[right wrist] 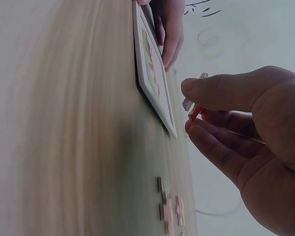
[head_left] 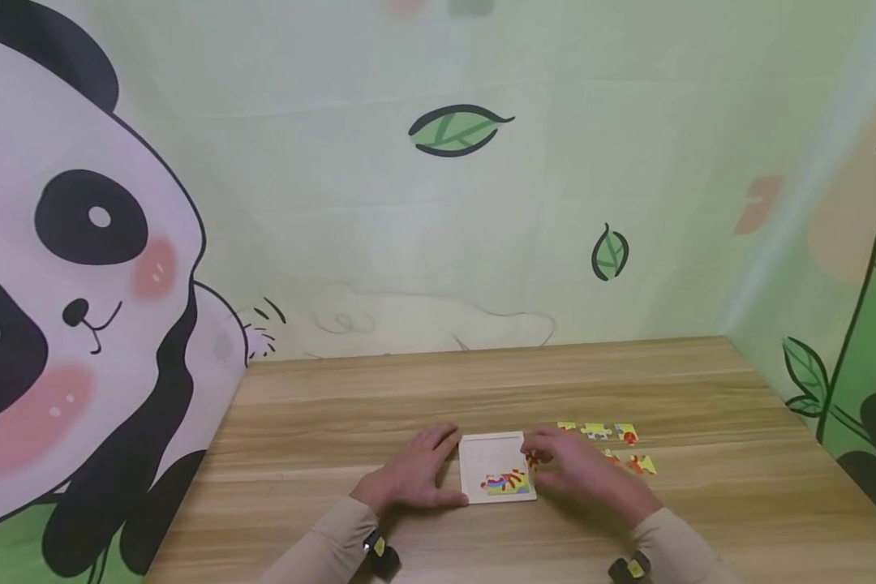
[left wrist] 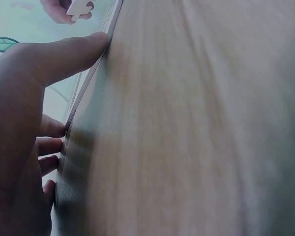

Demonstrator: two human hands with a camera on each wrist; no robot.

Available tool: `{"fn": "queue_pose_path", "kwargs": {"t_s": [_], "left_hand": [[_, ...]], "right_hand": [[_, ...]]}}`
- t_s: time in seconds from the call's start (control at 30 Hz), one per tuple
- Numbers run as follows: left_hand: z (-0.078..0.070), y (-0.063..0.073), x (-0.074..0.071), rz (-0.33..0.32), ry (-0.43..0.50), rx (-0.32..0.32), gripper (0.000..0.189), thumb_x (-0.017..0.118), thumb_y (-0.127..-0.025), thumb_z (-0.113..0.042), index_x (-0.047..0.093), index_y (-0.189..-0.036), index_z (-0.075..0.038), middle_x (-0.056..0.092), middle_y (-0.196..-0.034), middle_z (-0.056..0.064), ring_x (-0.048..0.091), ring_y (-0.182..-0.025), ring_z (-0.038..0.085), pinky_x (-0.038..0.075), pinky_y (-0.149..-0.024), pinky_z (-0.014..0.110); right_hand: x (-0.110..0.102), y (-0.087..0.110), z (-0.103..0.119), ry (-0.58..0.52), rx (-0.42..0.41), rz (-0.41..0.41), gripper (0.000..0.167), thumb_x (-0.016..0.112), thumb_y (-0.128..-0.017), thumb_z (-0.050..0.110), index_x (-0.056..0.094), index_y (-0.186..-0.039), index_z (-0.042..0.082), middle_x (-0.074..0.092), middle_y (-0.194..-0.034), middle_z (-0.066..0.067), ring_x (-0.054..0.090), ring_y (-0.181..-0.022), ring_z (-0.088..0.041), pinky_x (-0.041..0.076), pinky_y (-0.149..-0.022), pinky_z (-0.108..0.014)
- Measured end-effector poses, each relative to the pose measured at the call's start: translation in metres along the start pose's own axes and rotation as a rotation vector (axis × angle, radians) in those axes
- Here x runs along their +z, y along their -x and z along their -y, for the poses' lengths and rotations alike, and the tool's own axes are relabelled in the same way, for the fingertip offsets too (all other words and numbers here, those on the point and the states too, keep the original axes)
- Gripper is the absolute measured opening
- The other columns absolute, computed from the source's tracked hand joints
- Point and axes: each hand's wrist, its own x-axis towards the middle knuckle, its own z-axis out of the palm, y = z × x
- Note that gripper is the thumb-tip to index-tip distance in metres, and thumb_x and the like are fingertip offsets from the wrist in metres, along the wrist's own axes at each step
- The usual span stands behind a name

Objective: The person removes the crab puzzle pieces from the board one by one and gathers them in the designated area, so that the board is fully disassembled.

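A white square puzzle tray (head_left: 491, 454) lies on the table, with joined colourful puzzle pieces (head_left: 507, 483) in its lower right part. My left hand (head_left: 419, 470) rests at the tray's left edge, thumb and fingers spread along its side. My right hand (head_left: 580, 466) is over the tray's right edge and pinches a puzzle piece (head_left: 532, 461) between thumb and fingers. In the right wrist view that piece (right wrist: 196, 112) is held up above the table, apart from the tray. The left wrist view shows its pale back (left wrist: 80, 7).
Several loose puzzle pieces (head_left: 595, 431) lie in rows on the wooden table (head_left: 336, 414) to the right of the tray, some partly behind my right hand. A panda-printed wall covering (head_left: 321, 203) stands behind the table.
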Motion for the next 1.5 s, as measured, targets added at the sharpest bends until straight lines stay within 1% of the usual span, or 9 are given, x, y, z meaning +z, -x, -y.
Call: {"fn": "queue_pose_path", "kwargs": {"t_s": [0.2, 0.33, 0.47, 0.77, 1.0, 1.13, 1.3, 1.4, 1.5], "left_hand": [[0.0, 0.0, 0.001, -0.001, 0.002, 0.005, 0.102, 0.062, -0.08, -0.068, 0.03, -0.152, -0.003, 0.029, -0.155, 0.013, 0.027, -0.145, 0.03, 0.025, -0.12, 0.047], [0.0, -0.001, 0.001, 0.006, 0.013, -0.005, 0.103, 0.062, -0.08, -0.068, 0.028, -0.152, -0.004, 0.028, -0.156, 0.013, 0.026, -0.145, 0.03, 0.024, -0.12, 0.047], [0.001, -0.001, 0.002, 0.007, 0.013, -0.009, 0.103, 0.062, -0.08, -0.069, 0.028, -0.152, -0.004, 0.028, -0.156, 0.013, 0.026, -0.145, 0.03, 0.024, -0.12, 0.047], [0.001, -0.001, 0.003, 0.001, 0.003, -0.01, 0.104, 0.061, -0.079, -0.07, 0.028, -0.152, -0.005, 0.028, -0.156, 0.013, 0.027, -0.145, 0.03, 0.025, -0.12, 0.047], [0.0, 0.0, 0.002, 0.008, 0.004, -0.014, 0.103, 0.061, -0.079, -0.07, 0.028, -0.153, -0.005, 0.028, -0.156, 0.013, 0.026, -0.145, 0.029, 0.025, -0.12, 0.047], [0.0, 0.0, 0.002, 0.007, 0.01, -0.01, 0.103, 0.061, -0.08, -0.07, 0.028, -0.152, -0.004, 0.028, -0.156, 0.013, 0.027, -0.145, 0.03, 0.025, -0.119, 0.047], [0.0, 0.0, 0.002, 0.008, 0.011, -0.01, 0.103, 0.061, -0.08, -0.07, 0.028, -0.152, -0.004, 0.028, -0.156, 0.013, 0.027, -0.145, 0.03, 0.025, -0.12, 0.047], [-0.001, 0.0, 0.003, 0.007, 0.011, -0.013, 0.104, 0.061, -0.079, -0.07, 0.028, -0.153, -0.004, 0.028, -0.156, 0.013, 0.027, -0.145, 0.03, 0.024, -0.12, 0.047], [0.0, -0.001, 0.002, 0.004, 0.01, -0.016, 0.104, 0.062, -0.079, -0.07, 0.028, -0.152, -0.004, 0.028, -0.156, 0.014, 0.027, -0.145, 0.03, 0.024, -0.12, 0.047]], "right_hand": [[-0.005, 0.007, -0.006, -0.039, 0.053, 0.034, 0.032, 0.076, -0.079, 0.01, 0.069, -0.11, 0.007, 0.064, -0.1, 0.003, 0.063, -0.089, -0.015, 0.056, -0.077, -0.032], [-0.008, 0.012, -0.011, -0.021, 0.036, 0.021, 0.029, 0.077, -0.079, 0.01, 0.069, -0.107, 0.007, 0.063, -0.094, 0.005, 0.062, -0.085, -0.013, 0.056, -0.074, -0.03], [-0.008, 0.017, -0.016, -0.021, 0.016, 0.001, 0.027, 0.078, -0.078, 0.009, 0.069, -0.102, 0.006, 0.063, -0.091, 0.004, 0.063, -0.083, -0.014, 0.056, -0.073, -0.03], [-0.01, 0.032, -0.022, 0.005, 0.024, -0.028, 0.029, 0.08, -0.076, 0.012, 0.069, -0.102, 0.007, 0.062, -0.094, 0.003, 0.059, -0.082, -0.01, 0.053, -0.071, -0.026], [-0.012, 0.04, -0.024, 0.044, 0.042, -0.033, 0.03, 0.081, -0.075, 0.016, 0.071, -0.102, 0.007, 0.065, -0.096, 0.003, 0.059, -0.085, -0.011, 0.053, -0.075, -0.03], [-0.012, 0.045, -0.025, 0.059, -0.003, -0.056, 0.026, 0.082, -0.074, 0.015, 0.07, -0.097, 0.01, 0.065, -0.093, 0.007, 0.058, -0.084, -0.009, 0.052, -0.075, -0.031], [-0.012, 0.052, -0.024, 0.011, -0.046, -0.089, 0.025, 0.083, -0.072, 0.011, 0.07, -0.093, 0.011, 0.061, -0.09, 0.008, 0.056, -0.082, -0.007, 0.051, -0.071, -0.027], [-0.011, 0.056, -0.024, -0.005, -0.033, -0.089, 0.025, 0.084, -0.072, 0.012, 0.07, -0.093, 0.012, 0.061, -0.09, 0.008, 0.055, -0.081, -0.008, 0.051, -0.07, -0.026], [-0.011, 0.059, -0.023, -0.011, 0.014, -0.065, 0.026, 0.084, -0.073, 0.014, 0.069, -0.094, 0.013, 0.061, -0.092, 0.008, 0.057, -0.082, -0.007, 0.052, -0.07, -0.026]]}}
